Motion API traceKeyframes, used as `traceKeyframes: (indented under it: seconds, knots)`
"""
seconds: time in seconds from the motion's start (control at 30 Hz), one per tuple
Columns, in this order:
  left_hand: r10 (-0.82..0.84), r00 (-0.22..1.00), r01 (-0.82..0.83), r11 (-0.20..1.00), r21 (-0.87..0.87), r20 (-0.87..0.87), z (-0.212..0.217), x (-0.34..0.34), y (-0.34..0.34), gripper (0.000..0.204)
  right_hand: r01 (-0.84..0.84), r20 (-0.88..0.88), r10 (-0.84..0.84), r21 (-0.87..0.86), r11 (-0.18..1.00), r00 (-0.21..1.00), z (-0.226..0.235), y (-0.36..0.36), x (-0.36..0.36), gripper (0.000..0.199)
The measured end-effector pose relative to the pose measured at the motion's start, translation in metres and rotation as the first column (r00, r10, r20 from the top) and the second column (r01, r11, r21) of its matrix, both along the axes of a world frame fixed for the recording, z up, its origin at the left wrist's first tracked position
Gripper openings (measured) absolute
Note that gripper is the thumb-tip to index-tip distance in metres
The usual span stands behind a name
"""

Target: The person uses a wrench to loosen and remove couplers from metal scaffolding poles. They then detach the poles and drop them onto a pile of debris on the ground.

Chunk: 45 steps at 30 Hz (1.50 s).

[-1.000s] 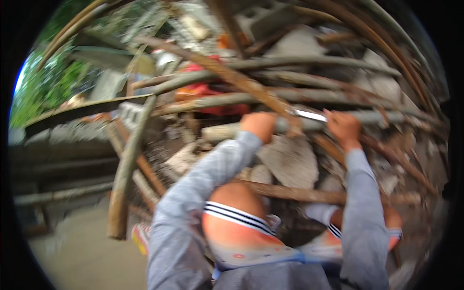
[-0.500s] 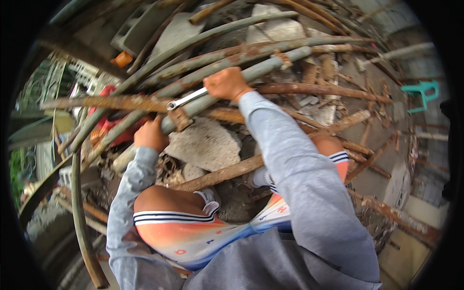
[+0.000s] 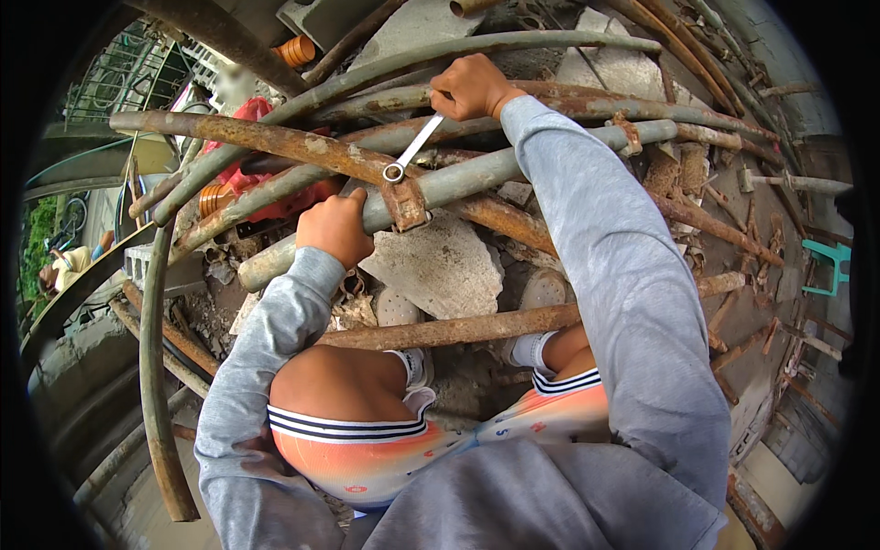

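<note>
A long grey metal pipe (image 3: 467,178) slants across in front of my knees. My left hand (image 3: 335,227) is closed round it toward its left end. Just right of that hand, a rusty pipe clamp (image 3: 403,203) sits on the pipe. The ring end of a silver wrench (image 3: 423,147) meets the clamp's upper edge, and whether it encloses a nut is too small to tell. My right hand (image 3: 472,88) grips the wrench's far end, beyond the grey pipe, and hides that end.
A rusty pipe (image 3: 247,136) crosses behind the clamp, among several other piled pipes. Below lies a broken concrete slab (image 3: 440,266); another rusty pipe (image 3: 458,328) lies before my feet. A red plastic bag (image 3: 252,119) is at left, a teal stool (image 3: 828,266) at far right.
The wrench has swung from lying nearly along the grey pipe to pointing steeply away from me, my right hand moving outward with it. My left hand stays on the pipe; the whole view has shifted.
</note>
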<state>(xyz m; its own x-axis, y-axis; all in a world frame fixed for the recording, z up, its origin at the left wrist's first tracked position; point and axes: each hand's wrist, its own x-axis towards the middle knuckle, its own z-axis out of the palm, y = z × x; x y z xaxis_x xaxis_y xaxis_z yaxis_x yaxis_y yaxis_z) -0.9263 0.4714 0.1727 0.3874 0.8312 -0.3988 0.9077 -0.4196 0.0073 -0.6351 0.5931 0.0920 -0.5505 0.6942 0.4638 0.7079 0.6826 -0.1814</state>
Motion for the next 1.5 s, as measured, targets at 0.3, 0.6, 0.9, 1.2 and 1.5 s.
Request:
traceKeyframes:
  seconds: [0.3,0.6,0.9,1.2,1.5]
  knots:
    - [-0.031,0.991,0.04,0.997,-0.067,0.131,0.0,-0.004,0.0,0.031,-0.008,-0.654,-0.089,-0.144,0.99,0.751,-0.001,0.052,-0.055,0.049]
    - [-0.013,0.991,0.02,0.998,-0.057,0.13,-0.006,-0.012,-0.005,0.03,-0.549,-0.712,-0.701,-0.597,0.585,0.027,0.001,0.079,-0.137,0.033]
    - [-0.027,0.986,0.046,0.993,-0.11,0.167,-0.006,-0.017,-0.01,0.03,0.133,-0.279,-0.618,-0.835,0.535,0.735,0.004,0.074,-0.186,0.042]
    - [-0.034,0.99,-0.022,0.92,0.391,0.137,-0.003,-0.127,-0.035,0.033,0.428,-0.097,-0.694,-0.723,0.542,0.714,0.032,0.04,-0.213,0.067]
    - [-0.009,1.0,0.004,0.968,0.25,0.02,0.002,-0.119,-0.023,0.029,0.259,-0.175,-0.493,-0.678,0.688,0.852,0.066,0.001,-0.251,0.07]
